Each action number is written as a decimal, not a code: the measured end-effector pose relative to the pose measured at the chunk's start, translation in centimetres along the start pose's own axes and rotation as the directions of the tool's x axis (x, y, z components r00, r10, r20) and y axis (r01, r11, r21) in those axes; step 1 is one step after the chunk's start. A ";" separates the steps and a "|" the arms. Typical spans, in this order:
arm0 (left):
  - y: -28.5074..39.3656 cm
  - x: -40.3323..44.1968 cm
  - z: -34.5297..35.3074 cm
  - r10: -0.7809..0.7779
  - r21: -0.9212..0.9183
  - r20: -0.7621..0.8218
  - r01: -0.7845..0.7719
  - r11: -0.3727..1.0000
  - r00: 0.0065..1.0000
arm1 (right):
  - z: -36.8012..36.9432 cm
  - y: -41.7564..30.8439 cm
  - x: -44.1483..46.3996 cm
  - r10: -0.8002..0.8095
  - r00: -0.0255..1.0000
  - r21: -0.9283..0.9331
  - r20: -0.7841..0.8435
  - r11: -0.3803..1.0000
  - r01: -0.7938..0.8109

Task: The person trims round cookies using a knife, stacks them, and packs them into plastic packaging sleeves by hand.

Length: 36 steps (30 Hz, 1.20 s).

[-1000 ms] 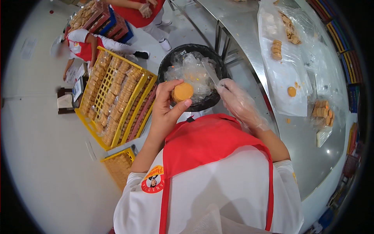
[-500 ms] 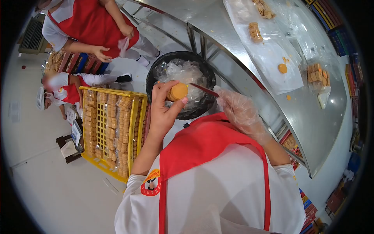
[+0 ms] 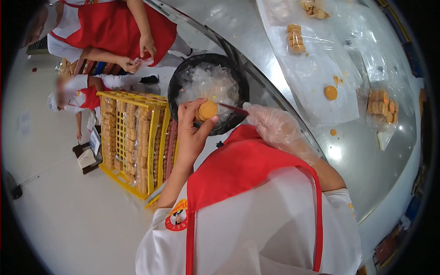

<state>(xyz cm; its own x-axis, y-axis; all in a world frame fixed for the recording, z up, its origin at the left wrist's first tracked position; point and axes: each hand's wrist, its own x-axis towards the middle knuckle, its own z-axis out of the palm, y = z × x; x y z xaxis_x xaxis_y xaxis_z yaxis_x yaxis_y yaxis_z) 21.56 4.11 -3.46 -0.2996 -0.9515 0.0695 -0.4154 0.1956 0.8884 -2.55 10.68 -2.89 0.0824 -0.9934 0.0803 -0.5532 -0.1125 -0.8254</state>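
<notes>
A black round bin [image 3: 173,87] heaped with clear crumpled plastic [image 3: 208,82] sits beneath the hands, between a yellow plastic crate [image 3: 120,133] of biscuits and a shiny metal surface [image 3: 355,183]. The bare left hand [image 3: 194,126] pinches a short stack of round golden-tan biscuits [image 3: 208,110] over the bin, fingers covering its left side. Its flat face looks up and rightward; its axis runs back leftward. The gloved right hand [image 3: 272,123] is closed around what looks like a thin knife [image 3: 234,109], lengthwise towards the stack.
</notes>
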 end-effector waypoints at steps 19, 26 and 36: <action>2.6 -0.1 4.8 -0.237 -0.314 -0.043 0.212 0.925 0.970 | -5.5 3.8 1.0 -0.174 0.984 0.080 0.029 0.982 0.171; 4.8 0.8 4.8 -0.263 -0.447 0.027 0.247 0.860 0.964 | -7.5 2.7 -0.2 -0.127 0.991 0.093 -0.051 0.987 0.132; 6.9 2.0 5.3 -0.254 -0.428 0.119 0.280 0.859 0.960 | -10.3 1.7 -1.3 -0.064 0.996 0.086 0.058 0.995 0.059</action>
<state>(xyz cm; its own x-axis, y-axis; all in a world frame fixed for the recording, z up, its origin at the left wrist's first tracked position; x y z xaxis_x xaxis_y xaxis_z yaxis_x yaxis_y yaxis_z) 13.51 4.86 0.40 -0.2843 -0.9349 -0.2126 -0.0731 -0.1999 0.9771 -12.19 11.57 1.33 0.1655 -0.9811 0.1007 -0.4737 -0.1686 -0.8644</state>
